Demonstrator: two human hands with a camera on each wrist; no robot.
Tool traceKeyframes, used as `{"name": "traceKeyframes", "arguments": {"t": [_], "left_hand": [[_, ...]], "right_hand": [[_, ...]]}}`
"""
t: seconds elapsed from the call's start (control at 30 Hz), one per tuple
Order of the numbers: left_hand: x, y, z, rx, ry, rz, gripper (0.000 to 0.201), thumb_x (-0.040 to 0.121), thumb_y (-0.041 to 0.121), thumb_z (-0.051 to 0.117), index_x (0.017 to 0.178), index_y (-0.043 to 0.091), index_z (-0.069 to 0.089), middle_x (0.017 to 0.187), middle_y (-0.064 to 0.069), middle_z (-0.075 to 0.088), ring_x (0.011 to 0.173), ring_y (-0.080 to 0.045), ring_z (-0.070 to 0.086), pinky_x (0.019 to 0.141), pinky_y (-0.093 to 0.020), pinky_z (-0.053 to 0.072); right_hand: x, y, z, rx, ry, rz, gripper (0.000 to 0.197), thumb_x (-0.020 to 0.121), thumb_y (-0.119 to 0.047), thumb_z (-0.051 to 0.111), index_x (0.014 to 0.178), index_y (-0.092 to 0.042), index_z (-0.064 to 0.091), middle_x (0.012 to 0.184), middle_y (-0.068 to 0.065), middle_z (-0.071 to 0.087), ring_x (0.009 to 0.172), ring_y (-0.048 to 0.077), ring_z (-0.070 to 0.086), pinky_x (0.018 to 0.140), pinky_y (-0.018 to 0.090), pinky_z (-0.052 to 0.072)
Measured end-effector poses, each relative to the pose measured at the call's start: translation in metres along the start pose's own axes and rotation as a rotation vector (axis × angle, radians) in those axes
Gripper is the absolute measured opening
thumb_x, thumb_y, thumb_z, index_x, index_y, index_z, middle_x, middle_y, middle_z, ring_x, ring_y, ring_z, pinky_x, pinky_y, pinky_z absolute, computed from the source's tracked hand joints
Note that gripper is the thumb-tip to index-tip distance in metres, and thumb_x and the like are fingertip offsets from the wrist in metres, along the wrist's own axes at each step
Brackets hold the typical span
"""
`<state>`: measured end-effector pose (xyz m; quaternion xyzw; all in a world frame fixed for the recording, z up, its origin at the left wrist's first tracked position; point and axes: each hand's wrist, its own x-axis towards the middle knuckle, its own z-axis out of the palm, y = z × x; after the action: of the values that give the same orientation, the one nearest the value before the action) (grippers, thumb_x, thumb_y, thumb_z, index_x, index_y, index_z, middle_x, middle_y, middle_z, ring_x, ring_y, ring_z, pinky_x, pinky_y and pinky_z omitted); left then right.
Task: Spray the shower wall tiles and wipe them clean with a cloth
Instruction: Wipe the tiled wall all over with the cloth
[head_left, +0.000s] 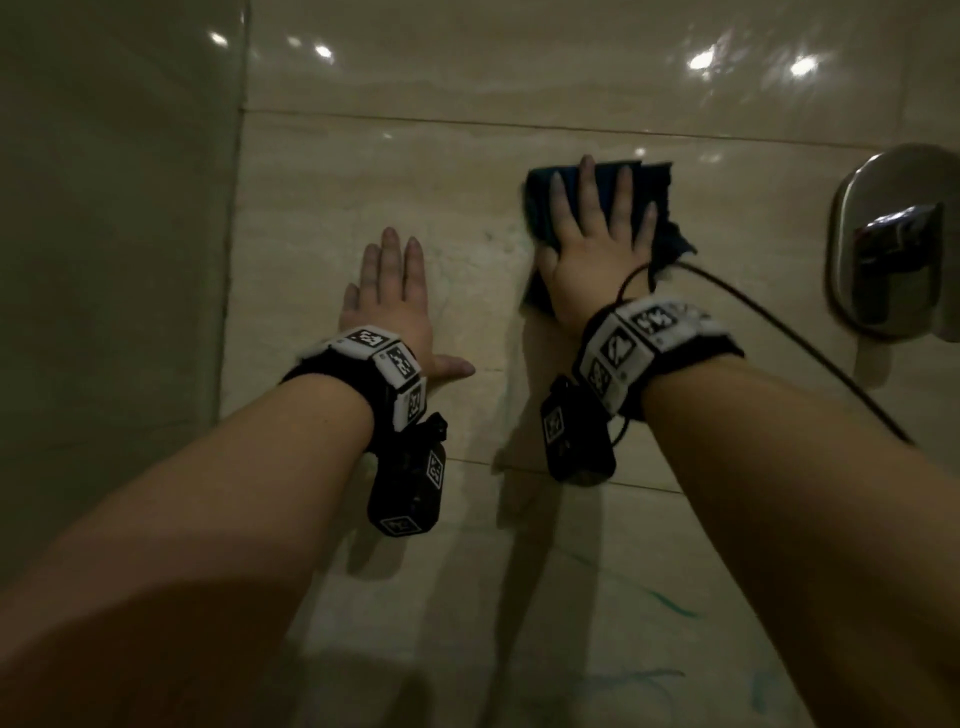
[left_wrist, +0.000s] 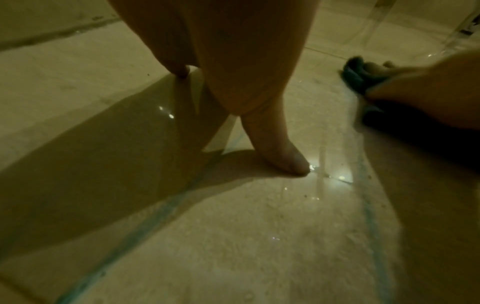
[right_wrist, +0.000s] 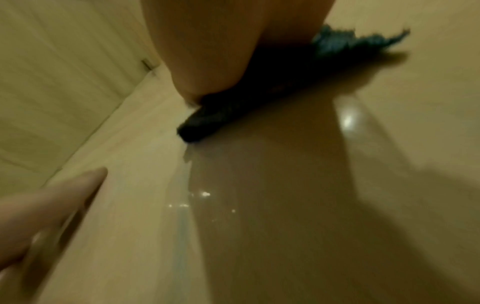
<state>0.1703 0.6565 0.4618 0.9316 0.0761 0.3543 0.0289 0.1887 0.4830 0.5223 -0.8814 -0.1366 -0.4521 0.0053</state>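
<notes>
My right hand (head_left: 597, 234) lies flat with spread straight fingers on a dark blue cloth (head_left: 540, 202), pressing it against the beige glossy wall tiles (head_left: 467, 171). The cloth (right_wrist: 335, 43) shows in the right wrist view as a dark fold under my palm (right_wrist: 207, 51) with a frayed blue edge. My left hand (head_left: 387, 296) rests flat and bare on the tiles to the left of the cloth, thumb out to the right. In the left wrist view its thumb (left_wrist: 275, 152) touches the wet tile, and the cloth (left_wrist: 354, 76) sits under my other hand at the right. No spray bottle is in view.
A chrome shower mixer plate and lever (head_left: 893, 244) is mounted on the wall at the right. A black cable (head_left: 810, 348) runs from my right wrist band. A side wall (head_left: 114, 234) meets the tiles at the left corner. Faint teal streaks (head_left: 670, 603) mark the lower tiles.
</notes>
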Motion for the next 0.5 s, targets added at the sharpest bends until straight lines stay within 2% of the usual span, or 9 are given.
{"name": "traceKeyframes", "arguments": {"t": [0.13, 0.3, 0.5], "left_hand": [[0.001, -0.001, 0.003, 0.012, 0.009, 0.005, 0.135, 0.067, 0.074, 0.061, 0.142, 0.011, -0.031, 0.151, -0.009, -0.035, 0.142, -0.028, -0.023, 0.118, -0.043, 0.005], [0.003, -0.003, 0.003, -0.001, 0.002, 0.014, 0.135, 0.067, 0.071, 0.064, 0.143, 0.012, -0.03, 0.151, -0.008, -0.034, 0.143, -0.028, -0.021, 0.117, -0.042, 0.005], [0.003, -0.012, 0.005, 0.04, 0.007, 0.06, 0.136, 0.066, 0.068, 0.067, 0.142, 0.013, -0.031, 0.151, -0.007, -0.034, 0.143, -0.027, -0.021, 0.118, -0.039, 0.002]], "right_hand": [[0.019, -0.017, -0.004, -0.031, 0.031, -0.056, 0.062, 0.1, -0.042, 0.024, 0.15, -0.026, -0.009, 0.156, 0.001, -0.021, 0.142, 0.031, -0.02, 0.114, 0.053, -0.01], [-0.024, -0.029, 0.036, -0.106, 0.04, -0.197, 0.065, 0.099, -0.043, 0.027, 0.149, -0.029, -0.011, 0.156, -0.002, -0.023, 0.142, 0.027, -0.022, 0.111, 0.048, -0.016], [-0.051, -0.026, 0.054, -0.157, 0.004, -0.239, 0.068, 0.097, -0.041, 0.03, 0.148, -0.03, -0.013, 0.155, -0.004, -0.024, 0.141, 0.025, -0.025, 0.11, 0.046, -0.02]]}}
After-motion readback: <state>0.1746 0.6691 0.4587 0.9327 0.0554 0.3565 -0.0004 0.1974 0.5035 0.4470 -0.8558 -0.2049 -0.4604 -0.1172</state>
